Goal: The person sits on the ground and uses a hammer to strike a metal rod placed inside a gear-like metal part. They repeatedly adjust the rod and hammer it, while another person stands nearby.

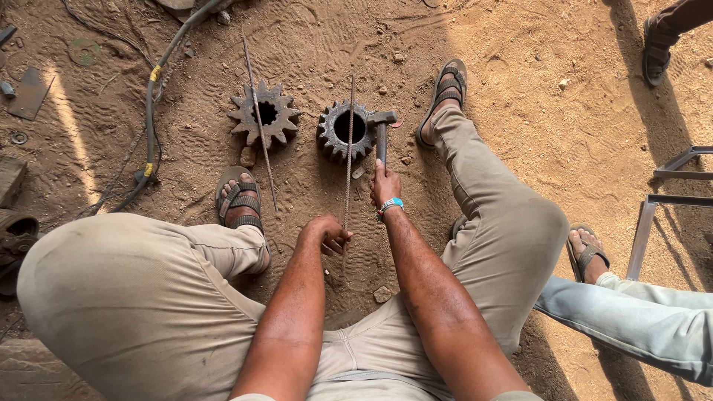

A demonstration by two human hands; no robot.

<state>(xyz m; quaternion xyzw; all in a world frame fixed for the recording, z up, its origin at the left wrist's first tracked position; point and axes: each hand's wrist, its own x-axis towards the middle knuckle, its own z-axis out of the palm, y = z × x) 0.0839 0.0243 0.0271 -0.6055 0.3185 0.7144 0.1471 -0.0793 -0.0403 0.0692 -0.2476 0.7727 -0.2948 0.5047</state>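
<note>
Two gears on the sand: right gear under the hammer, gripped mid-handle by right hand. Left hand pinches rod low, tip over that gear. Rod looks thin and whippy; gear heavy and stiff.

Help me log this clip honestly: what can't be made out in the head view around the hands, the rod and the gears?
- Right hand covers most of the hammer handle.
- Left hand: curled fingers hide the grip on the ribbed rod.
- Rod's far tip against the dark gear: too thin to tell contact.
- Lighter gear: a second thin rod crosses it.
- Another person's leg is cut by the right edge.
</note>
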